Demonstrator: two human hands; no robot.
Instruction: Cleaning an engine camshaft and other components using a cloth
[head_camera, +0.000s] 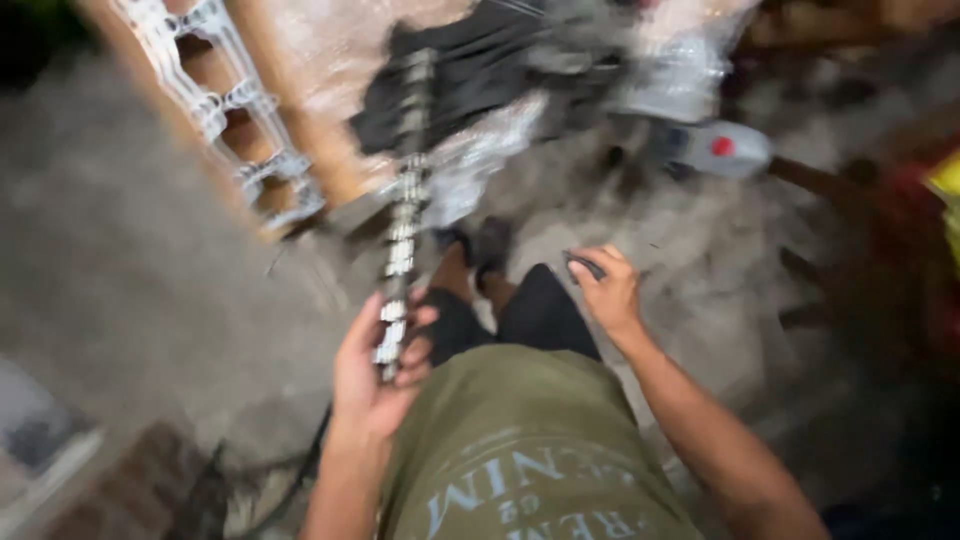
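Left hand (375, 365) at 7 o'clock, gripping long lobed metal shaft (404, 215) pointing to 12. Right hand (605, 290) at 3 o'clock, curled around small dark object (583, 265). Clear plastic wrapping (480, 150) at 12, blurred.

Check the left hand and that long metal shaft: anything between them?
Nothing visible. The left hand is already closed around the lower end of the lobed metal shaft, palm and fingers touching it. The right hand holds a small dark object, apart from the shaft.
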